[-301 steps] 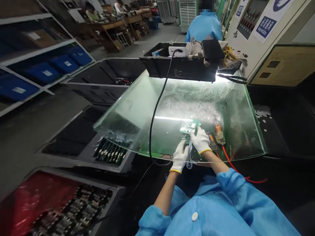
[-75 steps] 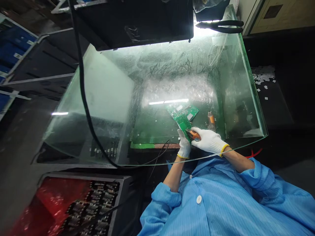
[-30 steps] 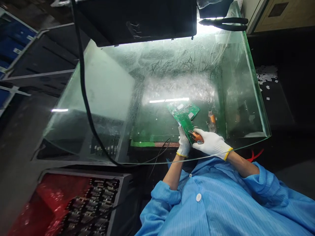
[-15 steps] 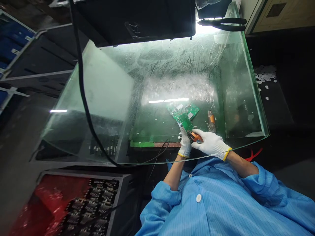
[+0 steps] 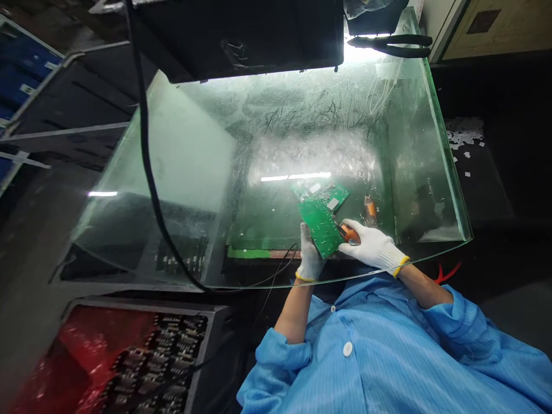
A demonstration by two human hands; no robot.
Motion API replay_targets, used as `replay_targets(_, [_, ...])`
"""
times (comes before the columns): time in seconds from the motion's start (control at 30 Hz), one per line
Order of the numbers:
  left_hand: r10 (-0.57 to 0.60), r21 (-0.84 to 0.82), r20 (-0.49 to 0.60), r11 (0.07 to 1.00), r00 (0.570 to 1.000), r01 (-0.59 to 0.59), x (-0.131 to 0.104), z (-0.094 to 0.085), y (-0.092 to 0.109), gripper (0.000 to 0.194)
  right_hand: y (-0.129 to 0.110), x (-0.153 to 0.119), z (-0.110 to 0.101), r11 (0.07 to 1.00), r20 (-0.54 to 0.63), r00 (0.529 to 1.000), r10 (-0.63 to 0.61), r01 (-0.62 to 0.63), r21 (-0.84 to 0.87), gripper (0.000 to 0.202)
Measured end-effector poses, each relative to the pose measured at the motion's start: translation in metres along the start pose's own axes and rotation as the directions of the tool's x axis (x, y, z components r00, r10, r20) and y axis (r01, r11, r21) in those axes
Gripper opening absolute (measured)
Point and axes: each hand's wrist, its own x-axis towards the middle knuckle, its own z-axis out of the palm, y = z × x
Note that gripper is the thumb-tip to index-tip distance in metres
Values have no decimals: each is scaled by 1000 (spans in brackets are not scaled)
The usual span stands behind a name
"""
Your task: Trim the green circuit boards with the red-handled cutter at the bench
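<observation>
Under the glass, my gloved left hand (image 5: 310,253) grips a green circuit board (image 5: 320,224) by its lower left edge. The board is tilted, its flat side with small solder points and leads facing me. My gloved right hand (image 5: 371,246) is closed around orange-handled cutters (image 5: 348,233), whose dark jaws are at the board's right edge; whether they touch it I cannot tell. Behind the held board lies another green board (image 5: 340,195) with white labels, partly hidden.
A curved glass hood (image 5: 444,126) surrounds the work surface. An orange-and-clear object (image 5: 370,210) lies right of the boards. Black-handled pliers (image 5: 394,45) rest at the top. A black cable (image 5: 149,172) hangs at left, above a crate (image 5: 211,322) of boards and red plastic.
The held board has turned over to its solder side and come nearer my body. My left hand moved left and down; the cutters shifted slightly right.
</observation>
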Motion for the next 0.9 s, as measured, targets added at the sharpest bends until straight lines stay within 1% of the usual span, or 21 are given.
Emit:
replay_targets(0.1, [60,-50,1,997,998,-60,-6,1,19,87,6,-1,3,999,-26,999,21,-22,-42,79])
replay_targets(0.17, [93,-68,1,993,996,-93,-5,1,24,90,6,-4,7,998,-21,999,25,-26,-49,78])
replay_targets(0.27, [124,-93,-8,988,992,-124,-1,0,23,90,2,-13,14,996,-6,1000,-4,3,-88,77])
replay_targets(0.4, [117,-78,-29,990,993,-119,1,-2,16,90,-4,-19,21,989,23,999,-40,43,-143,79])
replay_targets(0.47, [113,-78,-16,990,993,-114,-2,-5,16,91,-4,-14,21,992,27,999,-29,32,-122,80])
replay_targets(0.53, [111,-94,0,989,994,-111,-8,-9,20,88,0,-3,21,996,20,1000,21,-19,-88,81])
replay_targets(0.6, [108,-100,-22,989,994,-110,-15,-17,30,72,5,12,19,992,4,996,90,-90,-89,86])
replay_targets(0.63, [109,-95,-59,989,992,-114,-18,-22,36,59,7,21,18,986,-10,992,126,-127,-112,88])
replay_targets(0.67, [111,-84,-124,989,986,-122,-20,-28,42,45,9,29,17,975,-32,987,158,-161,-151,90])
replay_targets(0.7, [116,-70,-214,988,970,-134,-22,-34,49,33,12,37,16,961,-64,982,179,-188,-203,90])
replay_targets(0.73, [126,-55,-320,987,939,-151,-23,-41,55,25,14,44,15,942,-104,977,184,-206,-264,90])
replay_targets(0.77, [137,-38,-419,985,898,-168,-22,-48,62,20,15,50,15,919,-150,973,178,-218,-329,88])
replay_targets(0.8, [149,-21,-495,983,856,-183,-21,-55,67,17,17,54,14,891,-201,966,165,-233,-388,85])
replay_targets(0.83, [168,-3,-545,979,821,-202,-19,-61,72,16,17,58,14,865,-255,956,148,-250,-436,82])
replay_targets(0.87, [190,13,-568,975,801,-223,-16,-68,76,16,18,60,14,842,-303,944,130,-266,-470,79])
replay_targets(0.9, [213,27,-570,970,793,-241,-13,-74,79,16,17,62,14,824,-340,933,115,-281,-492,77])
